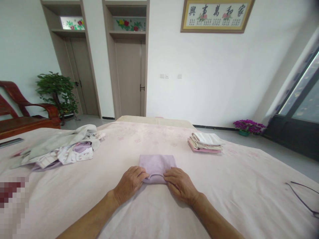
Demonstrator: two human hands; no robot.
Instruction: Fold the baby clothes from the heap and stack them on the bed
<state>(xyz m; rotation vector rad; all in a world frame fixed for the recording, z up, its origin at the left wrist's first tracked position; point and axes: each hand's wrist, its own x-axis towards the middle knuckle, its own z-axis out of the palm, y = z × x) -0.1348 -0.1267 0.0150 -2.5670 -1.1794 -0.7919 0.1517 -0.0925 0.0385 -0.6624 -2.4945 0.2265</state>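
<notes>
While both hands, left hand (pixel 131 185) and right hand (pixel 180 185), press flat and unclenched on the small folded lilac cloth square (pixel 157 168), keep edges aligned on the pale pink bedsheet (pixel 239 186).

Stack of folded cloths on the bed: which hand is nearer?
Right. The right hand rests on the near edge of the folded purple cloth, with the stack of folded cloths farther up on its side. The left hand lies across the cloth, farther away.

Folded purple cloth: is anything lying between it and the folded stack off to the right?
Nothing visible. Both hands, left and right, rest on the near edge of the purple cloth. Only bare pink bedsheet lies between it and the folded stack.
</notes>
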